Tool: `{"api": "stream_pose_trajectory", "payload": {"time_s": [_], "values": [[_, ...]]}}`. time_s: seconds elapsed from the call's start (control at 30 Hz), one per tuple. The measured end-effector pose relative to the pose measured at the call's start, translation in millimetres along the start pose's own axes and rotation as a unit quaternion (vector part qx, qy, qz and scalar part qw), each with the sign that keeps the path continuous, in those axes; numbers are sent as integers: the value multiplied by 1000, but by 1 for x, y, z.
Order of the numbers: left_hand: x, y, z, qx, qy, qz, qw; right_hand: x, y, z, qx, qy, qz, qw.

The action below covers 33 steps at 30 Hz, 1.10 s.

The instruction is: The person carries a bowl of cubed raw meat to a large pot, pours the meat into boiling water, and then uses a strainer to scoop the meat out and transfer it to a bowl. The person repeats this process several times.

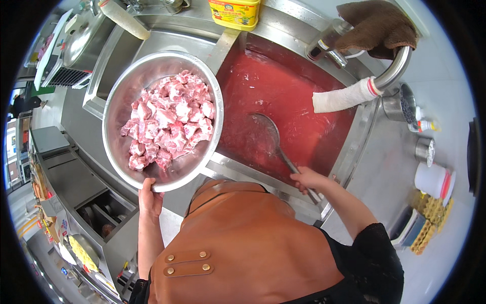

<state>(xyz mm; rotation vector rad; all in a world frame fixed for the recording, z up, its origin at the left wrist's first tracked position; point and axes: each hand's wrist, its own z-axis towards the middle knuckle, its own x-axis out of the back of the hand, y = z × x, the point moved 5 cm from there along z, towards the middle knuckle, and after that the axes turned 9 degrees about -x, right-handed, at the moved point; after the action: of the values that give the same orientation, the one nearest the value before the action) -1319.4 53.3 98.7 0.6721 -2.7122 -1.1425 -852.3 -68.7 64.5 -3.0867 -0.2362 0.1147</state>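
Note:
My left hand [150, 197] grips the near rim of a large stainless steel bowl [117, 152]. Chunks of raw, bone-in meat [171, 117] fill the middle of the bowl, which rests partly over the left sink basin's edge. In my right hand [306, 178] is the handle of a metal strainer ladle [267, 131]. The ladle's round head dips into red, bloody water [296, 106] in the right sink basin [243, 161]. No meat shows clearly in the ladle; the murky water hides the basin's bottom.
A cloth-wrapped faucet spout [343, 97] hangs over the red water, with a brown towel [379, 26] above it. Behind the basin stands a yellow tub [234, 13]. Egg trays [431, 224] are on the right. Steel counters [76, 171] line the left, where a person [28, 104] is far off.

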Motion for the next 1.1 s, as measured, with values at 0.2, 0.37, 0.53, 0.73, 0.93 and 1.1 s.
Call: {"api": "stream_pose_trajectory", "payload": {"time_s": [0.2, 0.37, 0.53, 0.73, 0.93, 1.1], "values": [[-4, 3, 0, -1, 11, -7, 1000, -53, -60, 34, 11, -112, 158, 981], [3, 3, 3, -3, -1, -4, 1000, -65, -57, 32, -3, -250, 260, 933], [-5, 4, 3, -6, 12, -1, 1000, -52, -34, 4, 33, -282, 276, 918], [-12, 1, 0, -19, -6, -16, 1000, -20, -28, -52, 115, -142, 253, 950], [-17, 0, -4, -28, -7, -29, 999, -36, -48, -130, 262, -7, 213, 941], [-20, 6, -17, -41, -39, -12, 998, -75, -71, -178, 358, 51, 73, 929]]}}
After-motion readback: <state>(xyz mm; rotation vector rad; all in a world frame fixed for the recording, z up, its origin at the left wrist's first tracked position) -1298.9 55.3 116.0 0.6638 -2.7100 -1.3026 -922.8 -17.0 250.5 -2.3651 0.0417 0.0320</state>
